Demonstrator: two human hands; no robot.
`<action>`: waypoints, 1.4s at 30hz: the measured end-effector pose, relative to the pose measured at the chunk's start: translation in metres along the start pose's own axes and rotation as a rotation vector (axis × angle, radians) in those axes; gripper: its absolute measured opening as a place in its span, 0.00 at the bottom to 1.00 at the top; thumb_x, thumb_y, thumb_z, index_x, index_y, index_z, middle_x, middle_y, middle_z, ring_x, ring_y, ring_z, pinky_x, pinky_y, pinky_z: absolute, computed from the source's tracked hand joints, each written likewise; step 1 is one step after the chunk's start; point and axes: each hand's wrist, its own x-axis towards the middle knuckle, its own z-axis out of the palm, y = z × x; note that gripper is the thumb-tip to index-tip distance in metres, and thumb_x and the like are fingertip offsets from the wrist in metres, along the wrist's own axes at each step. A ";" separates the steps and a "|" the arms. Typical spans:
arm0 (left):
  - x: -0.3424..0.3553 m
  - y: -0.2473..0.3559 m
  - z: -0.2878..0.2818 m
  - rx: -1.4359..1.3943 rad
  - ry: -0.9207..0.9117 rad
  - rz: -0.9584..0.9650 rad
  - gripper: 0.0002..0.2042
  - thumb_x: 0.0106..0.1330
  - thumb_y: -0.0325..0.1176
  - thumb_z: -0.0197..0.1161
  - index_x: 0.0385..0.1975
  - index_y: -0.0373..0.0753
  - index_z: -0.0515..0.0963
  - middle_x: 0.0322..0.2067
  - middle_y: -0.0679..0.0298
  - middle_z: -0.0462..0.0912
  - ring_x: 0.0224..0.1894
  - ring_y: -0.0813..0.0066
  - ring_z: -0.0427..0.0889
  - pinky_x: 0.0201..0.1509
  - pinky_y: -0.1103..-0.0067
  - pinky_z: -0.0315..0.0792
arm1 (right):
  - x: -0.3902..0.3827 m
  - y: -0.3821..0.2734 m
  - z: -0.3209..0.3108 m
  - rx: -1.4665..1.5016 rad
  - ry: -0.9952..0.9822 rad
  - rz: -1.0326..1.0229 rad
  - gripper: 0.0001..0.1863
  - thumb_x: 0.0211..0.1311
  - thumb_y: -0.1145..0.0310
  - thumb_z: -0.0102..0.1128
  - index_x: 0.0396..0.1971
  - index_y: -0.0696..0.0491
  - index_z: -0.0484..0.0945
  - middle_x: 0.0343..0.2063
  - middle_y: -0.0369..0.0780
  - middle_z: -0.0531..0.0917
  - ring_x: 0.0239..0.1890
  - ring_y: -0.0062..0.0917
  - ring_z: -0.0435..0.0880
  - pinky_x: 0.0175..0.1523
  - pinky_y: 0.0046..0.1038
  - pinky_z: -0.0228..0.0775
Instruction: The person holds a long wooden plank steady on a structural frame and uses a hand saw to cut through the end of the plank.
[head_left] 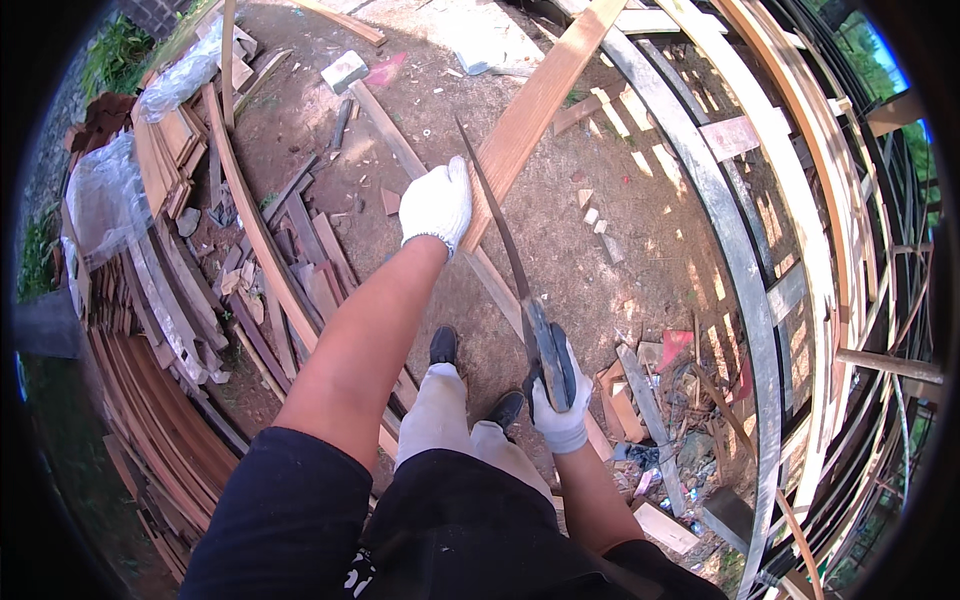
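A long reddish-brown wooden plank slants from the upper right down to its near end in front of me. My left hand, in a white knitted glove, is closed at the left edge of that near end; its fingertips are hidden. In my right hand, also gloved, is the dark handle of a handsaw. The narrow blade points up and away, tapering to a tip near the plank. Part of the blade overlaps the plank's right edge; whether the teeth touch the wood I cannot tell.
A thin board runs beneath the plank across the dirt ground. Stacked timber and plastic sheeting line the left. On the right curves a rack of long boards, with a scrap pile by my right hand.
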 end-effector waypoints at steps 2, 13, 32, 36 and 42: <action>0.006 0.008 0.004 -0.008 0.021 0.005 0.30 0.78 0.53 0.39 0.39 0.33 0.84 0.42 0.40 0.84 0.49 0.40 0.82 0.57 0.58 0.72 | 0.092 -0.003 0.030 -0.050 0.014 -0.068 0.37 0.52 0.75 0.63 0.67 0.63 0.68 0.53 0.55 0.83 0.53 0.46 0.86 0.56 0.35 0.79; 0.008 -0.003 0.010 0.013 0.042 0.043 0.31 0.78 0.53 0.38 0.39 0.31 0.84 0.42 0.39 0.84 0.49 0.39 0.82 0.57 0.57 0.72 | 0.000 -0.002 -0.013 -0.117 -0.051 -0.093 0.38 0.48 0.72 0.64 0.65 0.62 0.71 0.42 0.51 0.86 0.40 0.44 0.87 0.47 0.37 0.78; 0.021 -0.008 0.030 -0.022 0.042 0.093 0.32 0.78 0.55 0.40 0.46 0.30 0.84 0.43 0.40 0.86 0.48 0.41 0.84 0.55 0.60 0.74 | 0.120 0.008 0.039 -0.104 0.116 -0.169 0.39 0.53 0.66 0.70 0.67 0.57 0.69 0.30 0.48 0.87 0.30 0.45 0.87 0.39 0.38 0.80; 0.022 -0.013 0.026 -0.039 0.045 0.032 0.32 0.79 0.54 0.39 0.45 0.29 0.84 0.43 0.40 0.86 0.48 0.42 0.85 0.55 0.61 0.75 | 0.012 -0.005 0.002 0.061 0.100 -0.112 0.36 0.51 0.70 0.66 0.64 0.61 0.70 0.31 0.48 0.87 0.31 0.43 0.88 0.38 0.37 0.82; 0.014 -0.002 0.030 0.052 0.083 0.055 0.31 0.78 0.54 0.41 0.44 0.29 0.84 0.42 0.41 0.86 0.47 0.42 0.84 0.55 0.59 0.74 | 0.039 0.016 -0.003 0.025 0.032 -0.088 0.35 0.52 0.71 0.66 0.64 0.61 0.71 0.33 0.50 0.87 0.31 0.43 0.88 0.40 0.37 0.81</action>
